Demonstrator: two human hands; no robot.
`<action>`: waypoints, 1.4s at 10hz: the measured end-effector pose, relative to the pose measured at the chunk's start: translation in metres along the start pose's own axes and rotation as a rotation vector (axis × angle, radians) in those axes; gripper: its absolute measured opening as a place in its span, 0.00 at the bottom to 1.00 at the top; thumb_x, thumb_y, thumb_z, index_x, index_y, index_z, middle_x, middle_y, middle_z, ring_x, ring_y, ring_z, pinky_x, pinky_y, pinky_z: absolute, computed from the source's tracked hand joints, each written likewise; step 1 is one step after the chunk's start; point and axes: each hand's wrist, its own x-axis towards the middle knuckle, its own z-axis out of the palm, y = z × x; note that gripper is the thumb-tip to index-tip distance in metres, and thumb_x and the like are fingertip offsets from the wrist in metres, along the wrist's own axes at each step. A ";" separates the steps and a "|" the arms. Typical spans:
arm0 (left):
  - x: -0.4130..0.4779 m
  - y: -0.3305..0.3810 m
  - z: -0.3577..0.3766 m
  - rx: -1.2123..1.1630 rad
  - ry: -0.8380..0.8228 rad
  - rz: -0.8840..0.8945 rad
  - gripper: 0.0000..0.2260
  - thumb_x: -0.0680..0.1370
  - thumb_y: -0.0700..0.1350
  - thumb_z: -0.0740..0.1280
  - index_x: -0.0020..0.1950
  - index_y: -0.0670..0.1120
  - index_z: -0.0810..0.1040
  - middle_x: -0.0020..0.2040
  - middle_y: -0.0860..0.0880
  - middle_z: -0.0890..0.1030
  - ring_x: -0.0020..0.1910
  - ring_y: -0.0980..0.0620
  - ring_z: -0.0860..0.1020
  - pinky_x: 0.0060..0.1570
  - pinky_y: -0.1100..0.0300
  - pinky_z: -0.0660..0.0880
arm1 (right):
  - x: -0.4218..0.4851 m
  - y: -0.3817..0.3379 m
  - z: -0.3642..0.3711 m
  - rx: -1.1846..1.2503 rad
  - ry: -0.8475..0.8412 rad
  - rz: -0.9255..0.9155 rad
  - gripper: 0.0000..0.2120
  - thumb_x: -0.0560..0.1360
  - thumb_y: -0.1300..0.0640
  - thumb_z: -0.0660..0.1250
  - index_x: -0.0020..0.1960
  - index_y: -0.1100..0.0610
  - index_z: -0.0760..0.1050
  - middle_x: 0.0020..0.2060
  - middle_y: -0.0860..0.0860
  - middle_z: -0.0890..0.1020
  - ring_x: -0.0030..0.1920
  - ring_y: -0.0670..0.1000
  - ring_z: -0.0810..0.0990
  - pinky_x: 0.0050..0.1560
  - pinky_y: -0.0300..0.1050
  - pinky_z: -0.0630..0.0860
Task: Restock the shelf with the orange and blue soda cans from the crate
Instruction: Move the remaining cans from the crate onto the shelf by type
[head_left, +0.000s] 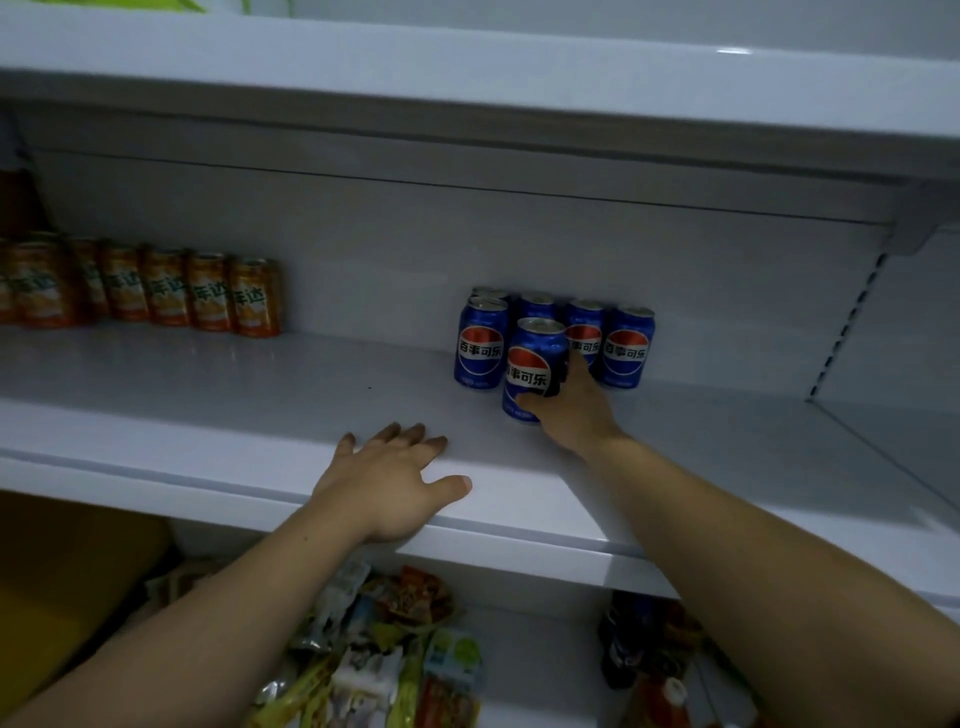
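On the white shelf (208, 395), a row of several orange soda cans (208, 293) stands at the back left. Several blue soda cans (626, 348) stand grouped at the back, right of centre. My right hand (574, 405) is wrapped around one more blue can (532, 358), which stands upright on the shelf just in front of that group. My left hand (389, 483) rests flat on the shelf's front edge, fingers spread, holding nothing. The crate is out of view.
Another white shelf (467, 67) hangs close overhead. Below, a lower shelf holds colourful snack packets (395, 649) and dark bottles (634, 644). A brown cardboard box (67, 571) sits at the lower left. A slotted upright (852, 317) bounds the shelf at the right.
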 end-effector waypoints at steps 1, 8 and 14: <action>0.001 0.000 0.000 -0.015 0.014 -0.004 0.31 0.75 0.70 0.48 0.76 0.61 0.53 0.78 0.56 0.50 0.77 0.53 0.49 0.74 0.43 0.45 | 0.014 0.007 0.005 -0.090 0.035 0.008 0.40 0.70 0.52 0.75 0.76 0.53 0.58 0.71 0.54 0.67 0.70 0.56 0.68 0.69 0.50 0.68; -0.001 0.002 -0.001 -0.027 0.032 -0.013 0.30 0.75 0.69 0.49 0.76 0.61 0.54 0.78 0.57 0.51 0.77 0.54 0.49 0.74 0.44 0.45 | 0.039 0.011 0.009 -0.272 -0.080 0.116 0.39 0.77 0.47 0.66 0.79 0.56 0.49 0.73 0.55 0.67 0.71 0.57 0.69 0.67 0.50 0.68; -0.138 -0.102 -0.027 -0.069 0.049 -0.271 0.35 0.75 0.68 0.58 0.77 0.55 0.55 0.78 0.52 0.53 0.77 0.50 0.53 0.74 0.48 0.53 | -0.075 -0.146 0.064 -0.604 -0.462 -0.184 0.36 0.78 0.41 0.61 0.78 0.58 0.54 0.74 0.58 0.63 0.71 0.59 0.66 0.68 0.51 0.68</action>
